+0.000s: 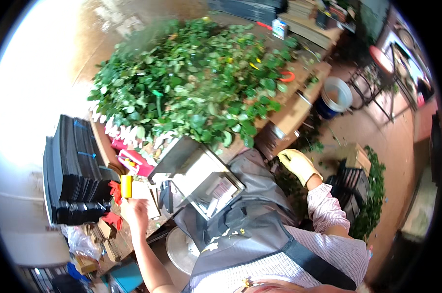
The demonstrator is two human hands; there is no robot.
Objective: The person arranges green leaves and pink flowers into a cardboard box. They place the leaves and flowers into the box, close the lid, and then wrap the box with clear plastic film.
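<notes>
My left hand [134,211] is bare and smeared by motion at the left end of the table. Directly beyond its fingers is a yellow cylinder [126,186]; whether I hold it is unclear. My right hand [299,166] wears a pale yellow glove and hangs off the table's right side, fingers curled inward; anything inside them is hidden. Between my hands, an open box [201,177] with papers in it rests against my grey apron [260,180]. Beyond it, a wide heap of leafy green stems [182,78] covers the table, with pale bundled ends at its left.
Black sheets [79,161] are stacked at the left, beside a pink-red holder [139,162] and red gloves [114,219]. A bucket [336,95], a metal stool [382,61] and a black crate [350,183] stand at the right. Leaves [372,195] lie on the floor.
</notes>
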